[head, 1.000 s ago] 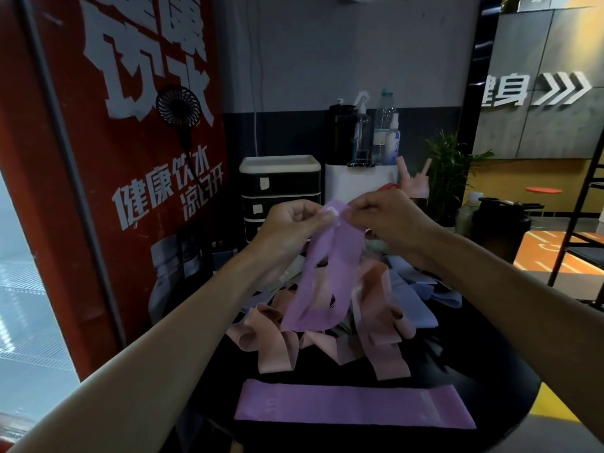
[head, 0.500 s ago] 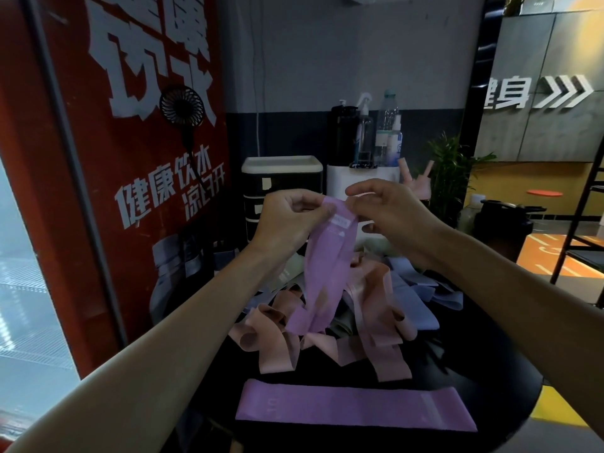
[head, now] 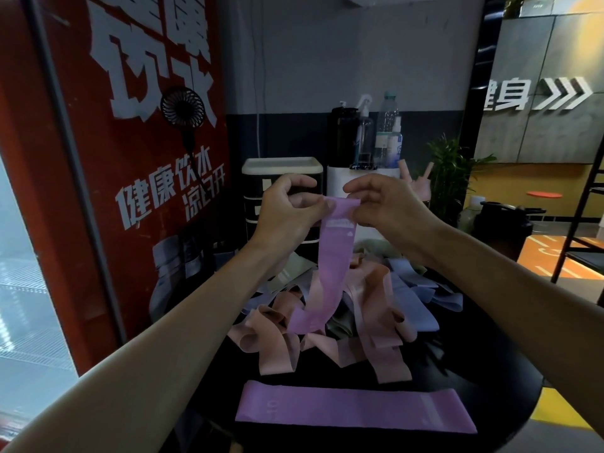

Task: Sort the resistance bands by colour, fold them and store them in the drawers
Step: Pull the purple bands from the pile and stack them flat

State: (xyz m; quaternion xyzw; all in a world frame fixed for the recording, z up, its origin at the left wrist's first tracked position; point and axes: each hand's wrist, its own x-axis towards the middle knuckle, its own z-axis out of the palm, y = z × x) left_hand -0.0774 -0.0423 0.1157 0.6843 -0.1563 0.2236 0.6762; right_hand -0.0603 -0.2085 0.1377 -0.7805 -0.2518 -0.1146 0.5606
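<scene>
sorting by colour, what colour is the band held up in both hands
Purple band, pinched by both hands, seen in the head view.

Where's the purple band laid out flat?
In the head view, the flat purple resistance band lies at the round black table's near edge, in front of the tangled pink bands.

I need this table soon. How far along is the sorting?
Done: one purple band lies flat at the table's near edge. In hand: the left hand and right hand pinch a second purple band by its top. Left: the pile of pink, blue and green bands is unsorted; the drawers look shut.
</scene>
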